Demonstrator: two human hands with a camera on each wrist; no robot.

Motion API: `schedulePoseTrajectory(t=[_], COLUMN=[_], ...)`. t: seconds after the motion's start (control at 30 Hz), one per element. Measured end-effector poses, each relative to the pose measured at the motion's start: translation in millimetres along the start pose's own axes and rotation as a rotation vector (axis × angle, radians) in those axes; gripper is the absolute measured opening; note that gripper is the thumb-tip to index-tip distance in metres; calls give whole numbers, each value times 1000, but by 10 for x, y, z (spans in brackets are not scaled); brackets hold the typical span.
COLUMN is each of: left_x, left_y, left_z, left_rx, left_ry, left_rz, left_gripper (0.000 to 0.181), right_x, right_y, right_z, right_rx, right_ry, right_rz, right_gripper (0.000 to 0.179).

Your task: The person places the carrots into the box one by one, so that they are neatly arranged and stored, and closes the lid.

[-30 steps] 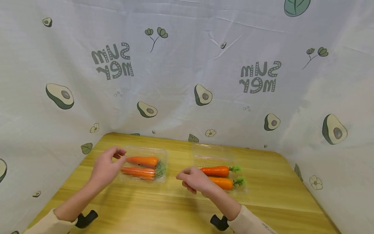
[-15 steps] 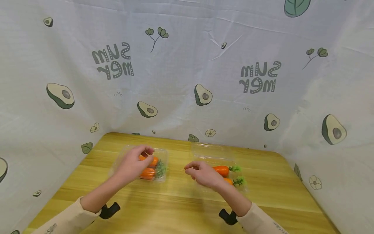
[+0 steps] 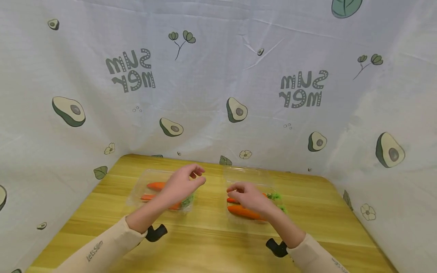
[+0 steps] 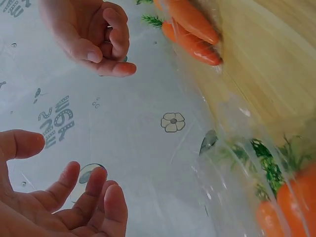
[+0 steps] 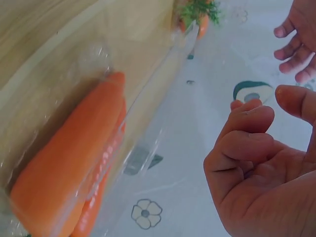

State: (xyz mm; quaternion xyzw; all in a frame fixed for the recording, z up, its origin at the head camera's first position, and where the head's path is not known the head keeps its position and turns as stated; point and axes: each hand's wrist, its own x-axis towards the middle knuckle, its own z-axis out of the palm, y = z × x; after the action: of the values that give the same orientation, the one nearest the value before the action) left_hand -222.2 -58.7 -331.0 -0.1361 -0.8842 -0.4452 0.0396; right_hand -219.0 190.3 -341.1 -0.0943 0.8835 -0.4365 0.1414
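My left hand (image 3: 186,184) hovers above the right part of a clear plastic box (image 3: 139,186), its fingers loosely bent and holding nothing. Inside that box lie an orange carrot (image 3: 156,186) and a redder carrot (image 3: 147,197) with green tops, partly hidden by my left forearm. Over a second clear box, my right hand (image 3: 248,196) is raised with fingers loosely curled and nothing in them. This box has its lid (image 3: 247,175) folded open toward the back. In it rest an orange carrot (image 3: 243,211) and a red carrot (image 3: 233,200), both partly covered by the hand.
A wood-grain table (image 3: 191,246) bears both boxes side by side. A white curtain (image 3: 201,83) printed with avocados hangs behind and along the sides. Black wrist mounts (image 3: 156,233) show below both wrists.
My left hand has moved right across the left box, exposing the carrots' left ends. My right hand has shifted right and slightly up, over the right box. The boxes have stayed put.
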Motion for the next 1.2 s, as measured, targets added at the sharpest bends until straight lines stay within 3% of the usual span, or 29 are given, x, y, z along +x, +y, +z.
schedulePoseTrajectory(t=[0.23,0.53,0.7,0.97,1.2], left_x=[182,399,521,700,864], left_y=[93,162,201,266,293], left_z=[206,515,637,804,952], left_rx=[-9,-34,-42,-65,-15], left_ry=[-67,-139,-132,-103,-54], left_rz=[-12,-58,-50,-103,-118], left_gripper=[28,39,47,51,50], right_x=[16,18,10,55,143], right_y=[78,190,260,365,425], right_z=[-166,-356,-442,-555,-646], right_rx=[-150,-264,-310,-357,-370], right_ry=[78,141,165,181,188], right_rz=[16,7,20,31,33], right_gripper=[29,28,30,33,34])
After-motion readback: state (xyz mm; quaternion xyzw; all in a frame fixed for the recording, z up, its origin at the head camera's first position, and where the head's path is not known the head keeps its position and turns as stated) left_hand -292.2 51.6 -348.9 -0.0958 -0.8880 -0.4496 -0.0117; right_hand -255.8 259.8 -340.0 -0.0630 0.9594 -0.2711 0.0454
